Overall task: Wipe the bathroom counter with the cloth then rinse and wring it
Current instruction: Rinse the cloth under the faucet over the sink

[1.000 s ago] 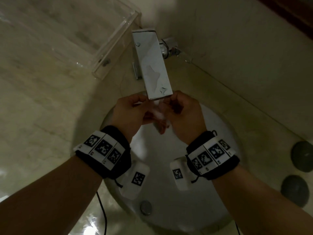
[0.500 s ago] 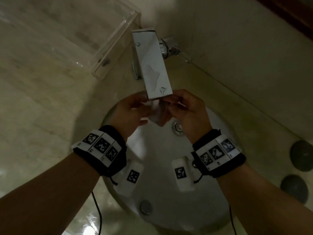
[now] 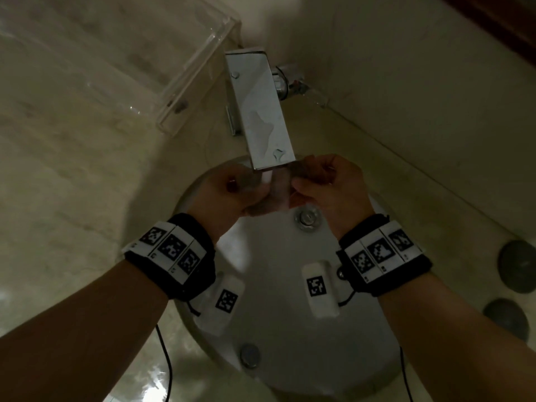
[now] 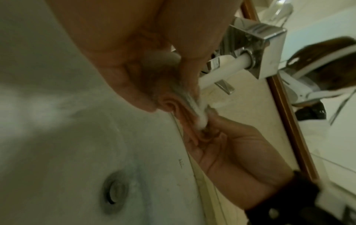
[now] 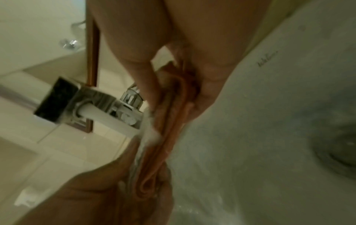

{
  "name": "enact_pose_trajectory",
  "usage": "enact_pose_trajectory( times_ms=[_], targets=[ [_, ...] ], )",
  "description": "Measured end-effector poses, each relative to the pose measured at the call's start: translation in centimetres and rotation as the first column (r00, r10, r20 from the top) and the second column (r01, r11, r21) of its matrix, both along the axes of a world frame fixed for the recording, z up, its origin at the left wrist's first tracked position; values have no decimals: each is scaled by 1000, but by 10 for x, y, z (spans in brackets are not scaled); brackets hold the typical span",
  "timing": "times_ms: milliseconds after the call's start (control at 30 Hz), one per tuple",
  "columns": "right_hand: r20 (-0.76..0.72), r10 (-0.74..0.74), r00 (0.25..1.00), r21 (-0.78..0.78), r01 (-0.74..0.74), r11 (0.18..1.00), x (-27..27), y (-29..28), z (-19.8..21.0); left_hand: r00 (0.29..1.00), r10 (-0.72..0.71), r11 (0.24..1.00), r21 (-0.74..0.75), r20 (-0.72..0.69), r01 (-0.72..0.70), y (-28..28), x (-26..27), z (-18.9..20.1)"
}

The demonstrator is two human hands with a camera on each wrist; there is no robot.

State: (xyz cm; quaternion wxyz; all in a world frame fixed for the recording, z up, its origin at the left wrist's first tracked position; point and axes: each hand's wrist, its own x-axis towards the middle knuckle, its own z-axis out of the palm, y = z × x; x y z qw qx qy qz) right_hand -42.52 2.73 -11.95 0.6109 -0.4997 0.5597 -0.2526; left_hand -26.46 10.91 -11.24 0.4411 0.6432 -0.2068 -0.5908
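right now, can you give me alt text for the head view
Both hands, left hand and right hand, hold an orange cloth stretched under water running from a chrome faucet over a white sink.

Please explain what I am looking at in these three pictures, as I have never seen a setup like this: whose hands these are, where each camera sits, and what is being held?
There is no machine here: a person works with bare hands, wearing black wristbands with printed square markers. The large picture comes from a camera on the person's head, looking down. The other two come from cameras strapped to each wrist, looking along the fingers, so the hands look huge and close.

The left hand and right hand each grip one end of a pinkish-orange cloth, stretched between them over a white basin. A chrome tap runs a white stream of water onto the cloth, so this is the rinsing step. The basin's drain sits just below the hands. On the pale stone counter lie a clear plastic tray and two dark round objects, too dim to identify.
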Motion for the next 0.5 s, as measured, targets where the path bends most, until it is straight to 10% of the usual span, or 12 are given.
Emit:
enact_pose_trajectory(
  times_ms=[333, 500],
  targets=[
    [-129, 190, 973, -157, -209, 965, 14, 14, -1, 990, 65, 998, -27, 128, -62, -5, -7, 10],
    [-274, 377, 885, -345, -457, 820, 14, 18, 5, 994, 103, 994, -37, 46, -101, -4, -6, 13]
  ],
)
